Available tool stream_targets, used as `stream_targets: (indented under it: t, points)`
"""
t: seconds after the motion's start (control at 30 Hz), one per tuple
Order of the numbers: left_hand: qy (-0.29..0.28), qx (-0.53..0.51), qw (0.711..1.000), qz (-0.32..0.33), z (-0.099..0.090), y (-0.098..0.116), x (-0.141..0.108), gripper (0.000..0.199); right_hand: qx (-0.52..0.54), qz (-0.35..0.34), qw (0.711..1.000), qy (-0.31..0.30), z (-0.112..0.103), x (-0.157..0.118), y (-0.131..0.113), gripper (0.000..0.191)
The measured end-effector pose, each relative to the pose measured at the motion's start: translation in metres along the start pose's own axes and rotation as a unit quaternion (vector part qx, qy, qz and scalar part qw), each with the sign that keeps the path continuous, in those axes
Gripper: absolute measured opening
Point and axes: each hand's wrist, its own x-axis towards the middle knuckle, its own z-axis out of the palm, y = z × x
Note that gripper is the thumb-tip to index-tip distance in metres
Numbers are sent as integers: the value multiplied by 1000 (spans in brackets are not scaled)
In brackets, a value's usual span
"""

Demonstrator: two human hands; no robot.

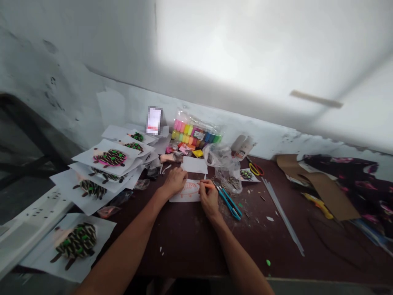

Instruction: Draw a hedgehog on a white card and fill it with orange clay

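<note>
Close to the near edge of the dark brown wooden table (184,254) lies a small green bit of clay (268,262), off to the right. The person's left hand (175,183) lies on a white paper with orange lines on it (184,191), and its grip is loose and holds nothing; it just presses the paper down. The right hand (210,198) has a tight, pinching grip on a thin orange pencil (206,185), with the tip on the paper. If the left hand slides, the paper could slip and the line could go crooked. Just right of that hand lies a long blue cutting tool (229,203), and a bump could hurt a hand if it is sharp. On the left, white papers with spiky clay hedgehogs (76,241) sit in a messy pile that could slide. Farther back are a blank white paper (194,164), a crinkly clear plastic bag (222,162), yellow-handled scissors (254,169), and a clear pack of bright clay tubs (196,131) by the white wall (245,61).
</note>
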Motion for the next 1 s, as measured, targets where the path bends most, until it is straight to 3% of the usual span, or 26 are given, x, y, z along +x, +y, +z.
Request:
stream_targets:
  t: [0.27, 0.5, 0.63, 0.8, 1.0]
  points:
    - [38, -58, 997, 37, -1, 3, 1, 24, 14, 34, 999, -5, -1, 0, 4, 40]
    - [-18, -76, 995, 62, 0, 5, 0, 25, 78, 90, 993, -3, 1, 1, 3, 41]
    - [-53, -75, 993, 73, -3, 1, -1, 33, 67, 100, 993, -4, 0, 1, 3, 28]
    - [-86, -63, 991, 78, -6, -2, -1, 48, 34, 75, 997, 6, -1, 3, 6, 25]
    - [-93, -58, 991, 80, -7, -1, -2, 49, 6, 61, 998, 18, -1, 4, 6, 23]
